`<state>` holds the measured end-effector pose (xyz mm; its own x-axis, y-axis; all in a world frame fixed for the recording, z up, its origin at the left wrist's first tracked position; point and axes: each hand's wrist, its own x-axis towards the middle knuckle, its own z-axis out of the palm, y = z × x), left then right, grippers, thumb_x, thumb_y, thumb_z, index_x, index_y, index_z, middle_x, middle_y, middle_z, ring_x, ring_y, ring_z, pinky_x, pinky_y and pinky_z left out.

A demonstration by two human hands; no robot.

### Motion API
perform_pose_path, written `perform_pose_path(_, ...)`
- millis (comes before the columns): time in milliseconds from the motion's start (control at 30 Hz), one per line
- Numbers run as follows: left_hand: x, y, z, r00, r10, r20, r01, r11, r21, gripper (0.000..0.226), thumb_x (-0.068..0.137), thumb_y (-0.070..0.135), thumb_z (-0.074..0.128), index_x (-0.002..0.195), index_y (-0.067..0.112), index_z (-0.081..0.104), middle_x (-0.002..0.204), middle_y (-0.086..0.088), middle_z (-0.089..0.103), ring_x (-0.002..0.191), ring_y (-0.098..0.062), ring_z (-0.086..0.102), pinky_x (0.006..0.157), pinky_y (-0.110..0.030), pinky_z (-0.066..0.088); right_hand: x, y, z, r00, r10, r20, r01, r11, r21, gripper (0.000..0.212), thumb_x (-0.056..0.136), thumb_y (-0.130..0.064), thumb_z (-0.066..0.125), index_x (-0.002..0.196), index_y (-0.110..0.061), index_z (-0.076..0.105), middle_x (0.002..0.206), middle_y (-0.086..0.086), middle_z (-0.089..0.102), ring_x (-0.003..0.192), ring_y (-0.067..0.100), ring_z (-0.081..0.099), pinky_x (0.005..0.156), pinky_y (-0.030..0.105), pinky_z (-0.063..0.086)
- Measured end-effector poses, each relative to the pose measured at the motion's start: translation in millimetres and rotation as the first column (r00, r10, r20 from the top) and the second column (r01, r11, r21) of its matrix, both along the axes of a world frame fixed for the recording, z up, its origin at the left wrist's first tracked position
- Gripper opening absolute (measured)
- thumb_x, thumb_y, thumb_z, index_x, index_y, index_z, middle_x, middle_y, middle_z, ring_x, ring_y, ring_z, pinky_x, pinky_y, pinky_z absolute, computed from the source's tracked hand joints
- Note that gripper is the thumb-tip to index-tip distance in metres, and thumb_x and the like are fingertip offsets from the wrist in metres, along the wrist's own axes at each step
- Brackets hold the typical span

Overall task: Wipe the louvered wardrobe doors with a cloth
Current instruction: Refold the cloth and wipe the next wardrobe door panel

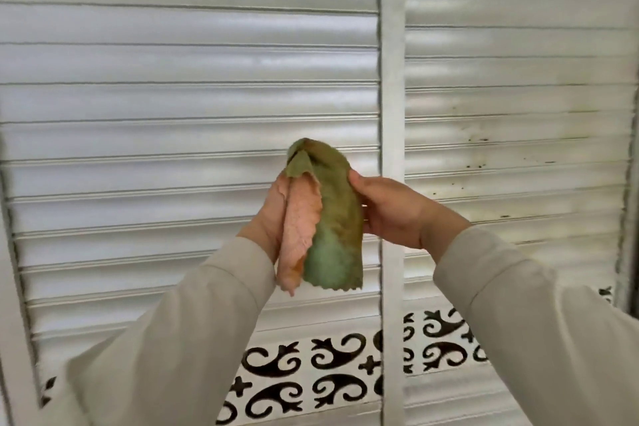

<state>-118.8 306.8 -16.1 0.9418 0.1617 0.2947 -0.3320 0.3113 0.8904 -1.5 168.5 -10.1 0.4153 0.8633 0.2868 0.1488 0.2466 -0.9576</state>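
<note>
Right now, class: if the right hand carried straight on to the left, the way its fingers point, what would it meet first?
The cloth: the right hand already has its grip on the cloth's green side. Beyond it is the left hand.

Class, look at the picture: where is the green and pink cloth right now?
In the head view the cloth hangs at centre, held up between the left hand and right hand, in front of the louvered doors, just left of their vertical frame post.
</note>
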Motion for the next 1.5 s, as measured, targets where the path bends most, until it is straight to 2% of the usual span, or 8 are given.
perform_pose_path(467,192.7,-164.0,-7.1,0.998,-0.045,0.049,0.047,0.999,-0.023,0.074,0.093,0.07,0.039,0.132,0.012,0.063,0.123,-0.019,0.066,0.11,-0.033,0.066,0.1,-0.047,0.05,187.3,-212.2,1.8,0.954,-0.217,-0.205,0.236,0.969,0.071,0.037,0.104,-0.028,0.045,0.128,-0.006,0.064,0.128,0.017,0.065,0.114,0.03,0.064,0.095,0.043,0.055)
perform_pose_path(633,225.0,-177.1,8.4,0.992,0.078,0.099,-0.095,0.978,0.184,0.031,0.089,0.008,0.053,0.102,0.026,0.074,0.086,0.003,0.07,0.073,-0.012,0.067,0.058,-0.024,0.052,222.8,-227.9,1.3,0.907,-0.133,-0.399,0.191,0.976,0.109,0.048,0.101,-0.043,0.047,0.124,-0.005,0.066,0.114,0.017,0.07,0.101,0.031,0.068,0.082,0.04,0.059)
perform_pose_path(800,249.5,-173.2,23.4,0.986,0.029,0.166,-0.047,0.993,0.108,0.029,0.091,0.004,0.042,0.105,0.014,0.065,0.093,-0.01,0.068,0.087,-0.023,0.066,0.085,-0.037,0.053,238.5,-224.0,-17.6,0.993,-0.004,-0.118,-0.026,0.969,-0.244,0.015,0.092,-0.008,0.053,0.093,0.001,0.065,0.074,0.01,0.067,0.062,0.02,0.065,0.057,0.029,0.056)
perform_pose_path(1067,293.8,-144.5,62.4,0.972,0.213,0.1,-0.231,0.944,0.236,0.038,0.087,0.002,0.049,0.122,0.0,0.064,0.102,-0.014,0.065,0.09,-0.025,0.064,0.07,-0.03,0.054,239.3,-202.9,36.6,0.985,0.008,-0.174,0.021,0.986,0.164,0.053,0.101,-0.021,0.044,0.061,-0.01,0.077,0.066,0.005,0.071,0.056,0.013,0.068,0.051,0.021,0.053)
perform_pose_path(1200,294.8,-140.1,87.3,0.934,0.35,0.071,-0.356,0.896,0.267,0.018,0.095,0.003,0.047,0.089,0.012,0.063,0.079,-0.007,0.064,0.059,-0.017,0.062,0.056,-0.025,0.051,247.7,-191.3,60.9,0.987,-0.015,-0.16,0.063,0.952,0.299,0.055,0.097,-0.024,0.039,0.056,-0.012,0.073,0.062,0.008,0.066,0.053,0.017,0.065,0.05,0.024,0.053)
perform_pose_path(1300,301.2,-131.9,106.9,0.742,0.628,0.233,-0.654,0.604,0.456,0.013,0.093,0.01,0.053,0.091,0.014,0.065,0.095,-0.004,0.07,0.084,-0.021,0.069,0.08,-0.036,0.058,253.6,-184.7,68.6,0.992,-0.057,-0.113,0.079,0.976,0.201,0.044,0.085,-0.033,0.046,0.057,-0.01,0.072,0.058,0.012,0.061,0.047,0.025,0.059,0.049,0.029,0.049)
perform_pose_path(1433,310.7,-108.5,123.8,0.365,0.526,0.769,-0.667,-0.428,0.61,0.038,0.089,0.022,0.054,0.126,0.025,0.063,0.146,0.0,0.047,0.136,-0.025,0.038,0.112,-0.039,0.03,270.9,-172.8,84.1,0.946,-0.268,-0.182,0.319,0.869,0.379,0.03,0.098,-0.018,0.054,0.073,-0.01,0.068,0.066,0.007,0.06,0.056,0.021,0.061,0.055,0.031,0.053)
perform_pose_path(1500,315.8,-101.6,119.8,0.383,0.44,0.812,-0.504,-0.637,0.583,0.045,0.09,0.024,0.054,0.135,0.027,0.056,0.161,-0.004,0.024,0.148,-0.026,0.016,0.118,-0.048,0.013,282.4,-167.2,89.3,0.919,-0.389,-0.063,0.377,0.823,0.424,0.014,0.098,-0.014,0.056,0.087,-0.013,0.065,0.066,0.002,0.061,0.06,0.017,0.062,0.058,0.03,0.052)
